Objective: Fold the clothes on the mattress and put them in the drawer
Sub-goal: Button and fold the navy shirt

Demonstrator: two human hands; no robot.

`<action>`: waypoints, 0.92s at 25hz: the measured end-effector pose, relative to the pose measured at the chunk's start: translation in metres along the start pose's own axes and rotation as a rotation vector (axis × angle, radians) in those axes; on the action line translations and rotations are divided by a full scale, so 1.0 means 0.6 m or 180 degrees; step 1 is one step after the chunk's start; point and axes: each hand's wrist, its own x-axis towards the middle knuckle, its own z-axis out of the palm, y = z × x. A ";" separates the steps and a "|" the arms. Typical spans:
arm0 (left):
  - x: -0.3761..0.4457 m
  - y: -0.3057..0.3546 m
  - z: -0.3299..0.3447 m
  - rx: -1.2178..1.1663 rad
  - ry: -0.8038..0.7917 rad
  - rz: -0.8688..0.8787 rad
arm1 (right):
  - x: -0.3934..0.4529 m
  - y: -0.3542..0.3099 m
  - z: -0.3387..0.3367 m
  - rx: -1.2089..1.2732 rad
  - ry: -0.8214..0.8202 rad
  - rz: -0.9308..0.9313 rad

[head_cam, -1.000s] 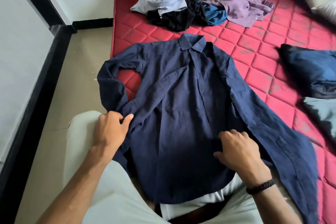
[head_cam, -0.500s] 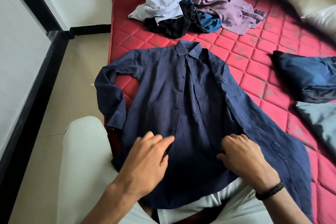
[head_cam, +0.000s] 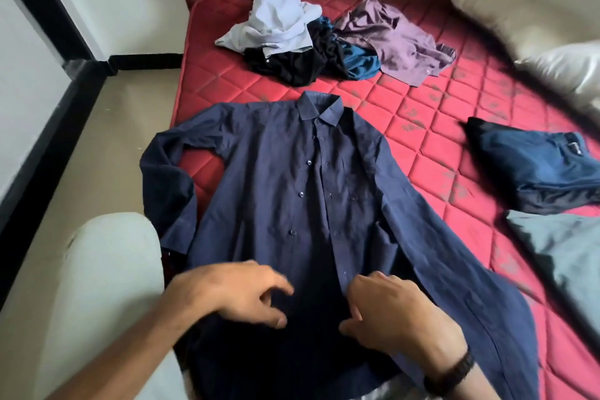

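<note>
A navy button-up shirt (head_cam: pixel 279 178) lies front up on the red quilted mattress (head_cam: pixel 422 127), collar away from me, its left sleeve bent back over the mattress edge. My left hand (head_cam: pixel 237 295) is over the shirt's lower front, blurred, with fingers loosely spread and nothing in them. My right hand (head_cam: pixel 399 318), with a black wristband, has its fingers curled on the shirt's right front edge near the hem. No drawer is in view.
A heap of unfolded clothes (head_cam: pixel 292 39) and a purple shirt (head_cam: pixel 396 39) lie near the headboard. A folded blue garment (head_cam: pixel 535 169) and a grey-green one (head_cam: pixel 561 250) sit at the right. Pillows (head_cam: pixel 519 19) are at the back right. My knee (head_cam: pixel 107 269) and bare floor (head_cam: pixel 130 114) are on the left.
My left hand let go of the shirt's left side and moved right over the lower front. The left front panel now lies flatter. My right hand stayed near the hem.
</note>
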 end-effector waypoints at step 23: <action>0.451 -0.123 -0.298 -0.0805 0.2893 -0.0410 | 0.541 0.092 -0.101 0.1202 0.2383 0.0691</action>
